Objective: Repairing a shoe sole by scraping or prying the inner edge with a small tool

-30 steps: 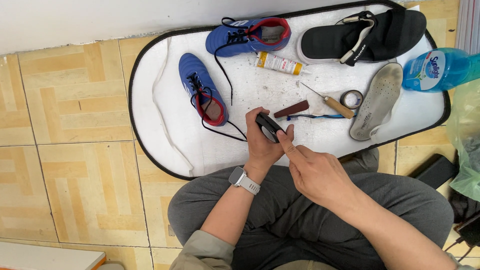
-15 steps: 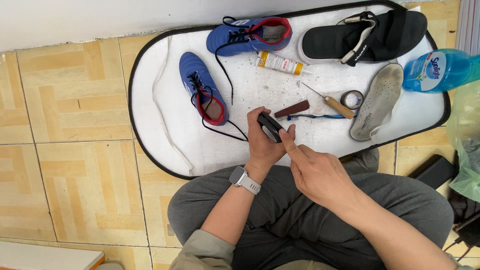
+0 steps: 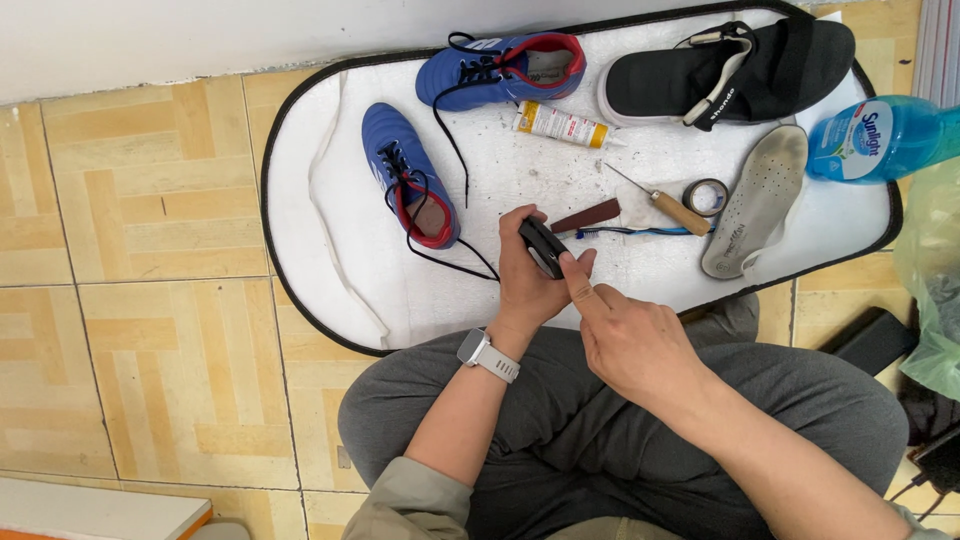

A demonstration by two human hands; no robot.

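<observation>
Left hand (image 3: pixel 528 285) clamped a small black object (image 3: pixel 543 246) steady; right hand (image 3: pixel 630 340), holding nothing, pressed its forefinger (image 3: pixel 577 285) onto it above the white mat (image 3: pixel 330 200).

A home floor turned into a makeshift shoe-repair spot is shown. Yellow patterned floor tiles (image 3: pixel 140 300) are seen beside a plain white wall (image 3: pixel 200 40), and a white mat (image 3: pixel 330 150) with a black edge is laid on them as the work surface. Two blue shoes (image 3: pixel 410 185) are placed at its far left, a black sandal (image 3: pixel 730 70) at its far right corner, and an insole (image 3: pixel 755 200) near its right edge. A glue tube (image 3: pixel 560 125), an awl (image 3: pixel 665 203), a tape roll (image 3: pixel 706 196) and a toothbrush (image 3: pixel 630 232) are spread across the middle. A blue detergent bottle (image 3: pixel 880 135) is lying just off the right edge.
</observation>
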